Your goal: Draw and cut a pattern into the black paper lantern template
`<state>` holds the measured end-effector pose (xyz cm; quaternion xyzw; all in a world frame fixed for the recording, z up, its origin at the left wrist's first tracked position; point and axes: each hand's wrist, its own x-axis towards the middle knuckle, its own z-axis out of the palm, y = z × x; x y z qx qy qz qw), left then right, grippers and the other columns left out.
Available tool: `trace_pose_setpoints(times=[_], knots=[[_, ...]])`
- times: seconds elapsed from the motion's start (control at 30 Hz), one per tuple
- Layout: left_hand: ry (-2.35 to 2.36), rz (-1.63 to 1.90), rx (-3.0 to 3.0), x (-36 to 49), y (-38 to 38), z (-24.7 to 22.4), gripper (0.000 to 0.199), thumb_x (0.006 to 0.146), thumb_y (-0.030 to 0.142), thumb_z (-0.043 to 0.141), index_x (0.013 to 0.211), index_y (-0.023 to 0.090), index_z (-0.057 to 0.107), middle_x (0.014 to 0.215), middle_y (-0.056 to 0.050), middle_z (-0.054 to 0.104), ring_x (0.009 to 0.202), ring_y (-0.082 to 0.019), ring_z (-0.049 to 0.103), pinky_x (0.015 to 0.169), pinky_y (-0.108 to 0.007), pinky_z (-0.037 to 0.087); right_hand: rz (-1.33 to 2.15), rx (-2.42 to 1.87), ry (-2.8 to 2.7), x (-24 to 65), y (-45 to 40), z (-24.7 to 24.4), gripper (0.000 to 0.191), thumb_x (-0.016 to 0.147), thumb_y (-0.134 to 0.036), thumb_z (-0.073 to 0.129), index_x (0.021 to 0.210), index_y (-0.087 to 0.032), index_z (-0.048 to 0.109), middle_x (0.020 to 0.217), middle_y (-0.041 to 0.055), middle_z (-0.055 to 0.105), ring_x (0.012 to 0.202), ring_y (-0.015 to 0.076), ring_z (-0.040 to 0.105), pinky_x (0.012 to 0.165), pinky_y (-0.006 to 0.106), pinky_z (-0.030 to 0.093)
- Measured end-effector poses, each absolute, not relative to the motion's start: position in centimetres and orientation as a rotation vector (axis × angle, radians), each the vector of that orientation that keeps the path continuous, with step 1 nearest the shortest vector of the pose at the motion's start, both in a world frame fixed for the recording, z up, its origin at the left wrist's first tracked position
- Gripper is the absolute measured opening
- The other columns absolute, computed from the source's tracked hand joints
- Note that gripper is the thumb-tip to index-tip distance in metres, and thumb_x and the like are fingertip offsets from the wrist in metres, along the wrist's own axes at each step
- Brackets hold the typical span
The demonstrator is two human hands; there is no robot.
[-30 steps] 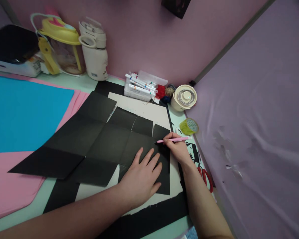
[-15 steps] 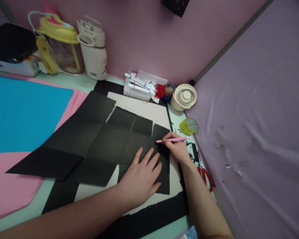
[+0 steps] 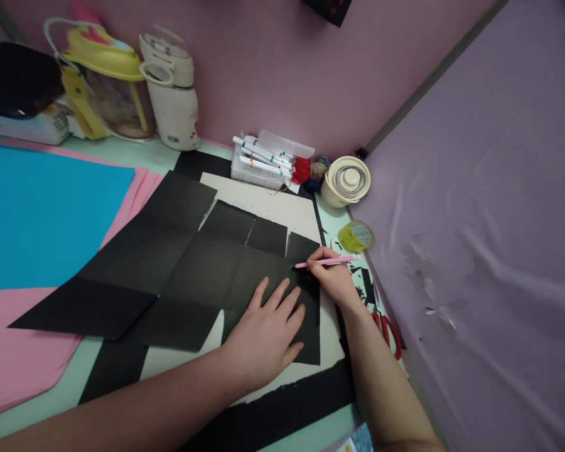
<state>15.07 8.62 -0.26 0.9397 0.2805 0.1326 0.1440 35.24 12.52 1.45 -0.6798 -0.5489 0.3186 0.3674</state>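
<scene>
A creased sheet of black card [image 3: 183,263], cut with slits along its far edge, lies over a white board [image 3: 258,199]. My left hand [image 3: 268,333] rests flat on the card's right part, fingers spread, holding nothing. Pinched in my right hand [image 3: 332,276] is a pink pen [image 3: 332,261]. The pen points left, and its dark tip is at the card's surface, just beyond my left fingers. The card's right edge passes under my right hand.
Red-handled scissors [image 3: 388,333] and black scraps lie at the right, below green tape [image 3: 356,235]. A cream pot [image 3: 346,182], a marker box [image 3: 258,169], a white bottle [image 3: 173,107] and a yellow-lidded jug [image 3: 115,94] stand behind. Blue sheet [image 3: 47,213] at left.
The whole view has shifted very slightly. Both hands and the pen look almost unchanged against the black card.
</scene>
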Motion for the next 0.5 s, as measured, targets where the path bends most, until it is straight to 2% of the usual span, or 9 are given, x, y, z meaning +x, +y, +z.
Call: trace_pose_setpoints(times=[0.3,0.4,0.5], knots=[[0.808,0.373,2.708,15.0,8.6,-0.3,0.050,0.094,0.051,0.044,0.131,0.021,0.055,0.147,-0.011,0.047,0.142,-0.034,0.030,0.115,-0.058,0.014,0.856,-1.652,-1.339,35.6,12.7,1.4,0.013,0.077,-0.031,0.062,0.068,-0.022,0.058,0.066,-0.0019,0.060,0.064,0.0151,0.053,0.063,0.028,0.041],[0.804,0.367,2.703,15.0,8.6,-0.2,0.049,0.094,0.051,0.044,0.131,0.020,0.055,0.148,-0.011,0.047,0.142,-0.034,0.030,0.114,-0.059,0.015,0.796,-1.593,-1.309,35.3,12.6,1.5,0.011,0.080,-0.033,0.062,0.077,-0.022,0.062,0.065,-0.0022,0.059,0.062,0.0147,0.054,0.061,0.028,0.041],[0.796,0.354,2.700,15.0,8.7,-0.2,0.050,0.094,0.051,0.044,0.131,0.020,0.055,0.148,-0.012,0.046,0.142,-0.034,0.029,0.114,-0.060,0.015,0.700,-1.566,-1.276,34.5,12.2,1.8,0.018,0.084,-0.039,0.060,0.087,-0.023,0.065,0.063,-0.0021,0.058,0.061,0.0152,0.054,0.059,0.028,0.042]])
